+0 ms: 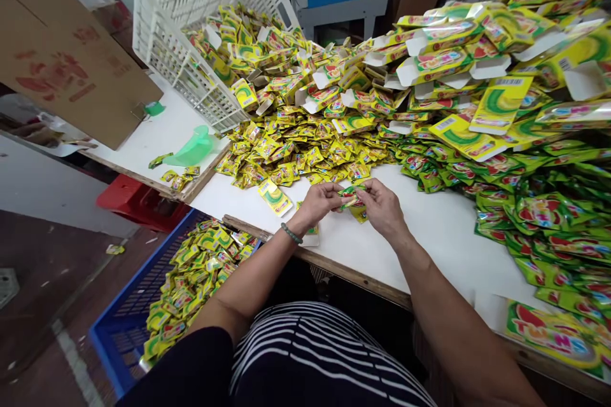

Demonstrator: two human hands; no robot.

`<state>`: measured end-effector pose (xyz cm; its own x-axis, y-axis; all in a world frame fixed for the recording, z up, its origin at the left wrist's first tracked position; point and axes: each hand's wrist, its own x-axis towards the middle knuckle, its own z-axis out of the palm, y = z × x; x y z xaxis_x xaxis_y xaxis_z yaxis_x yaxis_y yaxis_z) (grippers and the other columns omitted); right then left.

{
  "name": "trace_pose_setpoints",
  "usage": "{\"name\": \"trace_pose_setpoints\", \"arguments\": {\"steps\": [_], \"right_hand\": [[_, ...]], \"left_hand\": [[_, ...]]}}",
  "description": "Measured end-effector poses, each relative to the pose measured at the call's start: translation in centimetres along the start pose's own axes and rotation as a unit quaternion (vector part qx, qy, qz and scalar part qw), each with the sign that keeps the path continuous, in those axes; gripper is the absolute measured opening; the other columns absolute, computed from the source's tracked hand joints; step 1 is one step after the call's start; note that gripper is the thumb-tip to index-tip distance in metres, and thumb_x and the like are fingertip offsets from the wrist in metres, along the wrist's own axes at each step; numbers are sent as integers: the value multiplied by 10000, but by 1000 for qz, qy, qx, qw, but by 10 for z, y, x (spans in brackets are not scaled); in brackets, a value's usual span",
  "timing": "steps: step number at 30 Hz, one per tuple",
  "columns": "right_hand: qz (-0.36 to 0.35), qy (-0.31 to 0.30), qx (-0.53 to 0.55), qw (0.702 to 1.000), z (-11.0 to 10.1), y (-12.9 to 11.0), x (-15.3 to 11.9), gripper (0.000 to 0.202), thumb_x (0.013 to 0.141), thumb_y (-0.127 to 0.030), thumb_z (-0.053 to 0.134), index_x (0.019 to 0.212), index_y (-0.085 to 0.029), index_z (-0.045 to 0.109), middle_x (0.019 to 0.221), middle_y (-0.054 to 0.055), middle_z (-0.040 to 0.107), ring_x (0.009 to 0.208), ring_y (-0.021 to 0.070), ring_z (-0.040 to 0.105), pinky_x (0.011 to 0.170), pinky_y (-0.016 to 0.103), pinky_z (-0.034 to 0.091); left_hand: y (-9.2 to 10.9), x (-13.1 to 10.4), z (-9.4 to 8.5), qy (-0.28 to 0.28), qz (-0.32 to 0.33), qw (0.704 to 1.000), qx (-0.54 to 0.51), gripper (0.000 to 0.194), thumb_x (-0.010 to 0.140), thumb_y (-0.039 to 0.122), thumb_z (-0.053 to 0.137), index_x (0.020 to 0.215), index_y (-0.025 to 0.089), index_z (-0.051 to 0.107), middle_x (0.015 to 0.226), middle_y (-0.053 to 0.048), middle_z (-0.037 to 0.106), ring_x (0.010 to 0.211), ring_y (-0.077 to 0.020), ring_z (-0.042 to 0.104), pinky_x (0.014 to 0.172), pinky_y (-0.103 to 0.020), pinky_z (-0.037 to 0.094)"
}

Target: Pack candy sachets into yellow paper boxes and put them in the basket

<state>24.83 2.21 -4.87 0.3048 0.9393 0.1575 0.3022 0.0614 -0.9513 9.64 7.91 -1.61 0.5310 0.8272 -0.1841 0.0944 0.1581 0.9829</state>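
Over the white tabletop, my left hand and my right hand pinch a green candy packet from both sides. Part of a yellow packet shows just beneath it, close to my right fingers. A flat yellow carton lies left of my left hand. Under my left wrist, another small carton is mostly covered. Beyond my hands spreads a heap of small yellow packets. Green packets are piled on the right.
Open yellow cartons are heaped at the back right. A white crate lies tipped at the back left, cartons spilling from it. Below the table edge stands a blue crate full of cartons. A green scoop and a cardboard box are left.
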Motion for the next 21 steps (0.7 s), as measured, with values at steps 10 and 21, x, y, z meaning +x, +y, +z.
{"name": "trace_pose_setpoints", "arguments": {"steps": [10,21], "right_hand": [[23,3,71,997,-6,-4,4,322,801,-550,552,844,-230,553,693,-17,588,631,152,566,607,277,463],[78,133,-11,988,-26,7,14,341,694,-496,696,816,-187,617,654,5,615,596,160,543,590,303,443]], "left_hand": [[14,3,7,-1,52,998,23,346,645,386,788,810,132,620,594,43,567,554,-72,506,586,-228,396],[-1,31,32,80,-8,995,56,248,759,349,702,820,162,551,614,24,565,578,-101,526,621,-244,401]]}}
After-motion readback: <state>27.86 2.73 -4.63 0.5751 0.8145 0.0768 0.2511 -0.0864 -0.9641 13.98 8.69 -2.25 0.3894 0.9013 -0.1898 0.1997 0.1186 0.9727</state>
